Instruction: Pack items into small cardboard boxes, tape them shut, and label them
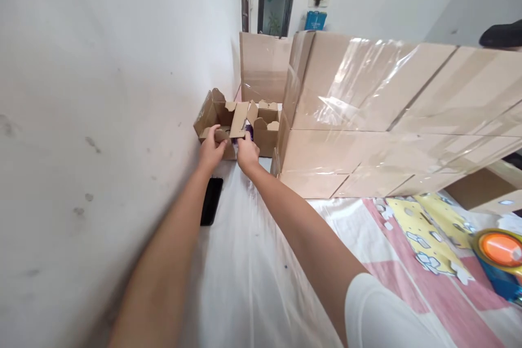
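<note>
My left hand (pixel 212 149) is closed on the front flap of an open cardboard box (pixel 207 114) against the wall, thumb and fingers on the cardboard. Beside it, my right hand (pixel 247 154) is closed around a small dark purple item (pixel 249 130), which my fingers partly cover. A raised cardboard flap (pixel 238 118) stands just above the purple item, between the boxes. Right of my right hand is a second open cardboard box (pixel 266 138) with torn-edged flaps. The inside bottoms of both boxes are mostly hidden.
A wall (pixel 101 92) runs close along my left. A black phone (pixel 211 201) lies on the white sheet (pixel 240 261). Stacked, taped cartons (pixel 338 152) stand on the right. Yellow cutout sheets (pixel 424 234) and an orange-and-yellow round object (pixel 499 247) lie farther right.
</note>
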Motion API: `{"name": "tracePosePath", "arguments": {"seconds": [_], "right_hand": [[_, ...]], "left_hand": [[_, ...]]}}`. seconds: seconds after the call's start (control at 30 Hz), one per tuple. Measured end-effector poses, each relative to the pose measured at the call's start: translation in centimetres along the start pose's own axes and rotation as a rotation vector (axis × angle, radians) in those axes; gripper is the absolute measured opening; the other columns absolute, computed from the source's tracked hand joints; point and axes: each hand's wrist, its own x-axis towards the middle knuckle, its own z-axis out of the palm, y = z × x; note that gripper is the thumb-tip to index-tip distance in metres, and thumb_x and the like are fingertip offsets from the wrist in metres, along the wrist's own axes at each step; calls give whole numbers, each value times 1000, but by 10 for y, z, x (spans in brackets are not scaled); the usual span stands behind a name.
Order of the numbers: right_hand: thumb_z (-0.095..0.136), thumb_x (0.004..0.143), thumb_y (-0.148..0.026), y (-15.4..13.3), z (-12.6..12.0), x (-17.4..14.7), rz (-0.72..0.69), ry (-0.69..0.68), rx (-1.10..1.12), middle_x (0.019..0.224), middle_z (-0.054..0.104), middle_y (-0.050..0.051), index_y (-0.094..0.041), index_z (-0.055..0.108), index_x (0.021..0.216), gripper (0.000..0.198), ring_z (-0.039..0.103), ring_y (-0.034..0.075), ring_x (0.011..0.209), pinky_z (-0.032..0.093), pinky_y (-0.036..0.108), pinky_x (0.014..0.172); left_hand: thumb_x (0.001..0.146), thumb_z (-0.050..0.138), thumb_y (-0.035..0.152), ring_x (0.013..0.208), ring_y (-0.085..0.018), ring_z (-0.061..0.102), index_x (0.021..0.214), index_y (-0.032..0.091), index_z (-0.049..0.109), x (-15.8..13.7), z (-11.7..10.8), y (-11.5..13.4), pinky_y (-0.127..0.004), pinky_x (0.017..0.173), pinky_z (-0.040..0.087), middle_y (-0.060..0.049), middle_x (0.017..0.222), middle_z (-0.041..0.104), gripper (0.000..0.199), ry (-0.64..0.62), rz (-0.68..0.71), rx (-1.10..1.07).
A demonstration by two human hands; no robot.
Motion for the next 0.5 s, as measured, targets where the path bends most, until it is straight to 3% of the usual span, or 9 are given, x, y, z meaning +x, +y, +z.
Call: {"name": "tracePosePath", "arguments": {"seconds": [0.13, 0.3, 0.4, 0.5], "right_hand": [[37, 101, -17, -3, -10, -76, -95, 121, 46, 155, 45, 8, -27, 61, 131, 40, 67, 24, 103, 53, 37, 89], [39, 101, -15, 12, -12, -219, -360, 182, 299, 131, 68, 9, -24, 66, 119, 33, 69, 22, 108, 55, 31, 83], [42, 97, -9, 47, -23, -309, -412, 321, 512, 131, 72, 9, -23, 65, 99, 27, 72, 20, 112, 58, 30, 81], [47, 96, -8, 104, -49, -382, -344, 522, 618, 130, 74, 9, -24, 62, 93, 22, 75, 18, 107, 61, 29, 74]], "left_hand": [[90, 65, 44, 78, -19, 65, 130, 24, 62, -65, -31, 50, -37, 88, 54, -4, 98, 69, 44, 206, 15, -81], [80, 78, 54, 75, -15, 63, 98, 22, 67, -190, -62, 120, -29, 74, 50, 0, 91, 68, 38, 580, 115, -206], [73, 78, 68, 63, -15, 58, 87, 23, 62, -255, -71, 148, -29, 61, 45, 4, 73, 59, 50, 691, 136, -311], [76, 64, 82, 57, -16, 54, 82, 25, 57, -298, -73, 161, -30, 58, 42, 5, 65, 51, 58, 704, 103, -376]]}}
